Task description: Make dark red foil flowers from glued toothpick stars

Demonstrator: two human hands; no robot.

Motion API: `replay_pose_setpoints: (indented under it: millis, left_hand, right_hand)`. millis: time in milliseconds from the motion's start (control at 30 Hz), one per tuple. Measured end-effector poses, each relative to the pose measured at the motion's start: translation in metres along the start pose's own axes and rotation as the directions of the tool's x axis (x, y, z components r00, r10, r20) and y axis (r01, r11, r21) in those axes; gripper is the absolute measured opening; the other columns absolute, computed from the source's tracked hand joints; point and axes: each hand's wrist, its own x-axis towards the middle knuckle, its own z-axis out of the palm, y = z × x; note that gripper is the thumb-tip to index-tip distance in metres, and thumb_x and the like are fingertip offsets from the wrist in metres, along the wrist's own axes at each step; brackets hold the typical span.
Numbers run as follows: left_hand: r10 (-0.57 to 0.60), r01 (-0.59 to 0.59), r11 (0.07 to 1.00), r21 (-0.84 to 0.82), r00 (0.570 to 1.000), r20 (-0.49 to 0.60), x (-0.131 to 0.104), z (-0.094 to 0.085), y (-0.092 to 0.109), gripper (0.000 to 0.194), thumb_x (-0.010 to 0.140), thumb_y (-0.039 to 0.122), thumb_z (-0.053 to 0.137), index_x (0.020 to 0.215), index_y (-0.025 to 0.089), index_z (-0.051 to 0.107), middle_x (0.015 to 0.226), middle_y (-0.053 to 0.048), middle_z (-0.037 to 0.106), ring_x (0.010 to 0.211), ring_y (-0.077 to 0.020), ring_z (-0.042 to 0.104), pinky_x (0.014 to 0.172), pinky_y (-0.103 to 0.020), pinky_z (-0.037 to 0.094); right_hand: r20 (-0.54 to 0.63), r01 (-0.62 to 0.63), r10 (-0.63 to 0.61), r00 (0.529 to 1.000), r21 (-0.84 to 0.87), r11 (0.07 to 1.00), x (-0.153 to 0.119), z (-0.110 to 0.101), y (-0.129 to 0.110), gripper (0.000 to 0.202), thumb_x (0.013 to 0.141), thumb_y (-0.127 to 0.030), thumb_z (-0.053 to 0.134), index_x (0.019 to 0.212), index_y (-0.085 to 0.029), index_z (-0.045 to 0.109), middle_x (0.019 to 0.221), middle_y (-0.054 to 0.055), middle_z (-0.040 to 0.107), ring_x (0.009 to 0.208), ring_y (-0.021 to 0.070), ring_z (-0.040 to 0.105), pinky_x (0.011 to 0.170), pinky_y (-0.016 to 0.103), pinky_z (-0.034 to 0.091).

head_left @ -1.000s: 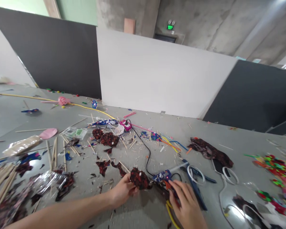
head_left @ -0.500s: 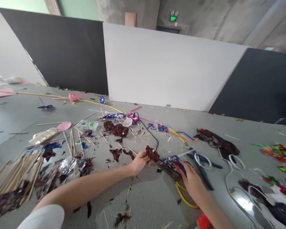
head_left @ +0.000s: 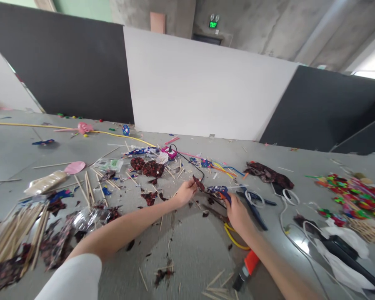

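Observation:
My left hand [head_left: 186,193] pinches a dark red patterned piece [head_left: 198,183], turned nearly edge-on. Closed around the handle of a blue glue gun [head_left: 218,190] is my right hand [head_left: 236,208]. The gun's nozzle points left at the piece; whether they touch I cannot tell. Beyond my hands, two rounded pieces covered in the same dark red material [head_left: 153,168] lie on the floor. Scraps of dark red cloth [head_left: 149,198] are scattered near my left forearm.
A pink power socket [head_left: 169,152] with a black cord lies ahead. Wooden sticks [head_left: 17,229] and a clear plastic wrapper [head_left: 90,218] are at left. On the right are blue-handled scissors [head_left: 255,212], an orange-handled tool [head_left: 247,266] and colourful pieces [head_left: 356,196]. White and black panels [head_left: 206,87] stand behind.
The dark red piece has turned from its broad face to nearly edge-on. Both hands have shifted a little up and left in view, and the whole view has swung right.

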Motion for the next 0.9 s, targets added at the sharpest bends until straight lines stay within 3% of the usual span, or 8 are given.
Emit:
replay_pose_setpoints:
  millis: [200,367,433,500,567,633,767,900]
  left_hand:
    - [-0.035,0.047,0.989,0.138,0.996,-0.085,0.007,-0.011,-0.001,0.048,0.096,0.067,0.050,0.086,0.021,0.048,0.055,0.009,0.035,0.044,-0.0080,0.028,0.048,-0.021,0.027]
    - [-0.005,0.033,0.913,0.407,0.998,-0.069,-0.018,-0.019,0.011,0.011,0.096,0.028,0.059,0.097,0.018,0.059,0.077,-0.003,0.061,0.074,-0.0180,0.060,0.070,-0.027,0.046]
    - [0.035,-0.098,0.526,0.845,0.995,0.094,-0.034,-0.020,0.018,0.026,0.092,0.013,0.057,0.117,0.017,0.060,0.104,-0.011,0.069,0.100,-0.0241,0.066,0.087,-0.033,0.050]
    - [0.028,-0.192,0.180,0.965,0.981,0.190,-0.049,-0.020,0.024,0.038,0.089,0.005,0.052,0.125,0.014,0.057,0.119,-0.017,0.068,0.115,-0.0290,0.064,0.099,-0.039,0.049]
    - [-0.006,-0.207,0.062,0.976,0.978,0.207,-0.058,-0.021,0.029,0.035,0.088,0.003,0.051,0.121,0.013,0.057,0.118,-0.017,0.067,0.116,-0.0298,0.065,0.099,-0.040,0.050]
    - [-0.003,-0.196,0.089,0.977,0.980,0.197,-0.061,-0.026,0.032,0.031,0.088,0.002,0.048,0.116,0.014,0.056,0.116,-0.017,0.068,0.112,-0.0285,0.066,0.095,-0.039,0.052]
    - [0.085,-0.108,0.287,0.952,0.993,0.087,-0.055,-0.043,0.042,0.021,0.100,0.009,0.039,0.115,0.017,0.052,0.103,-0.013,0.070,0.091,-0.0245,0.070,0.080,-0.034,0.052]
    - [0.287,-0.206,0.395,0.895,0.953,0.092,-0.044,-0.059,0.070,0.018,0.106,0.018,0.035,0.115,0.019,0.051,0.096,-0.011,0.069,0.083,-0.0231,0.068,0.075,-0.032,0.049]
  right_hand:
    - [0.091,-0.061,0.073,0.993,-0.125,0.990,-0.008,-0.023,-0.012,0.052,0.105,-0.038,0.044,0.150,-0.011,0.047,0.133,0.024,0.061,0.127,0.0384,0.059,0.106,0.055,0.051]
    - [0.191,0.056,-0.028,0.981,-0.146,0.988,-0.046,-0.041,-0.032,0.077,0.104,-0.056,0.049,0.169,-0.022,0.025,0.167,0.020,0.037,0.150,0.0404,0.040,0.115,0.057,0.045]
    - [0.190,0.039,-0.002,0.982,-0.192,0.981,-0.055,-0.037,-0.033,0.084,0.104,-0.059,0.048,0.172,-0.025,0.014,0.174,0.019,0.024,0.155,0.0434,0.034,0.114,0.060,0.045]
    - [0.206,0.030,0.015,0.979,-0.211,0.977,-0.057,-0.027,-0.029,0.081,0.107,-0.055,0.043,0.173,-0.027,0.006,0.177,0.019,0.017,0.155,0.0438,0.034,0.113,0.061,0.045]
    - [0.225,0.049,0.000,0.974,-0.211,0.976,-0.053,-0.017,-0.024,0.076,0.109,-0.047,0.039,0.173,-0.030,0.001,0.178,0.018,0.015,0.155,0.0431,0.035,0.114,0.060,0.044]
    - [0.230,0.070,-0.019,0.973,-0.215,0.974,-0.045,-0.006,-0.019,0.074,0.110,-0.038,0.036,0.173,-0.031,-0.003,0.177,0.018,0.017,0.152,0.0426,0.039,0.113,0.060,0.045]
    - [0.213,0.026,0.031,0.977,-0.258,0.966,-0.033,0.007,-0.018,0.070,0.109,-0.028,0.033,0.173,-0.031,0.004,0.174,0.019,0.028,0.147,0.0421,0.045,0.108,0.059,0.048]
    - [0.105,-0.092,0.138,0.985,-0.360,0.928,-0.023,0.001,-0.033,0.066,0.108,-0.023,0.034,0.172,-0.027,0.021,0.174,0.019,0.028,0.159,0.0478,0.026,0.112,0.072,0.038]
